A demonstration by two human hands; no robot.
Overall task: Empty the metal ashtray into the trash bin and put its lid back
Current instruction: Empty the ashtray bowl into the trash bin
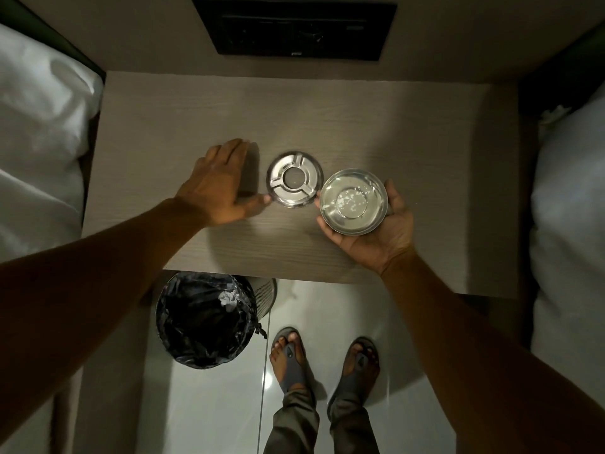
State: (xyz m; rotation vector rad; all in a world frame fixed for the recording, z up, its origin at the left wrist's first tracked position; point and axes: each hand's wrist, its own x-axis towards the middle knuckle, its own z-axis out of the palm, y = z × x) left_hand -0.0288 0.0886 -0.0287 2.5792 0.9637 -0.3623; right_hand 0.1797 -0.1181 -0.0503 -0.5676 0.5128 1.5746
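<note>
The round metal ashtray bowl (353, 201) rests in my right hand (383, 234), cupped from below, just above the table's front right part. White ash flecks lie on its bottom. Its metal lid (294, 180), a ring with a centre hole and grooves, lies flat on the table (425, 142) just left of the bowl. My left hand (217, 188) is palm down on the table beside the lid, its thumb touching the lid's left rim. The trash bin (204, 319), lined with a black bag, stands on the floor below the table's front edge, to the left.
A dark wall panel (294, 26) sits above the table. White bedding (36, 142) borders the left side and more bedding (569, 191) the right. My feet in sandals (324, 365) stand on the glossy white floor, right of the bin.
</note>
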